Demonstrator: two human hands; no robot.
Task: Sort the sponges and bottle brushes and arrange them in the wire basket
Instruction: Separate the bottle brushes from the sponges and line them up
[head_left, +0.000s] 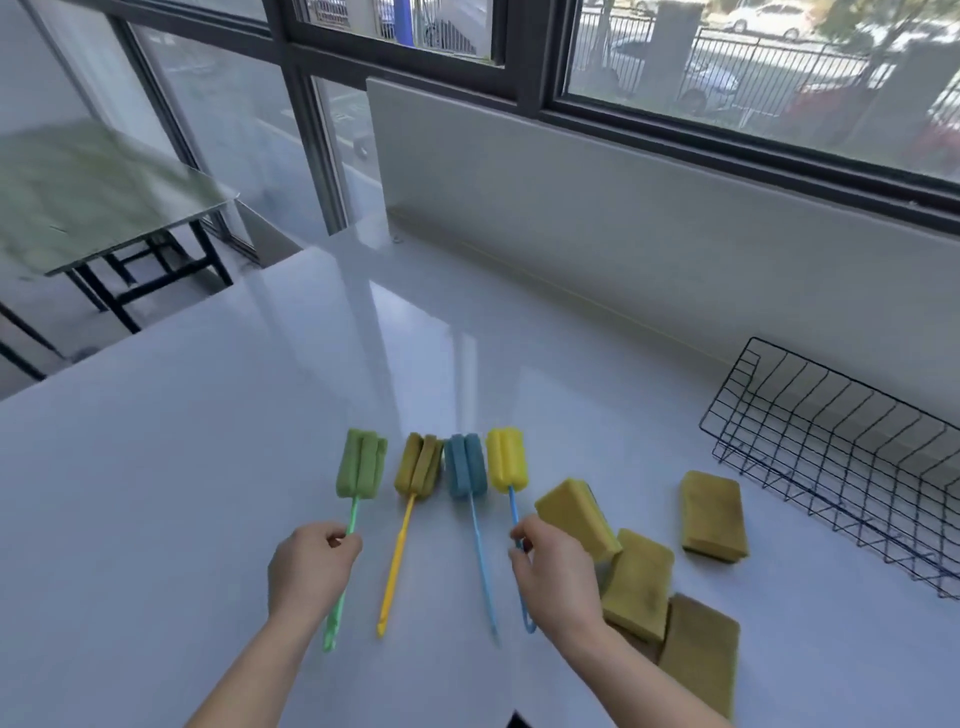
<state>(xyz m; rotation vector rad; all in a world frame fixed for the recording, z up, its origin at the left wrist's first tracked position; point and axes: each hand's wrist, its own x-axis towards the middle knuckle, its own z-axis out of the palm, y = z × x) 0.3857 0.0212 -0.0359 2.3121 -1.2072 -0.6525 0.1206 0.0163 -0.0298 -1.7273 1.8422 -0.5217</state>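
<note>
Four bottle brushes lay side by side on the white table, foam heads away from the person, handles toward them: green brush, olive-headed brush w/ yellow handle, blue brush, yellow-headed brush w/ blue handle. The olive and blue heads touched; the green sat a bit apart.

The foam heads looked soft, squashy and v. light. The handles were thin plastic, prob. a little bendy and slick, so the handle was the sensible hold, not the head.

The left hand pinched the green handle btwn thumb and fingers. The right hand pinched the blue handle of the yellow-headed brush. Whether either brush was lifted off the table, I couldn't tell.

Just right of the brushes lay a loose cluster of yellow-green sponges, some overlapping, w/ one sponge apart, nearer the wire basket. They looked light and compressible, easy to take by the sides. The basket stood further right by the wall; loading seemed not yet begun.
</note>
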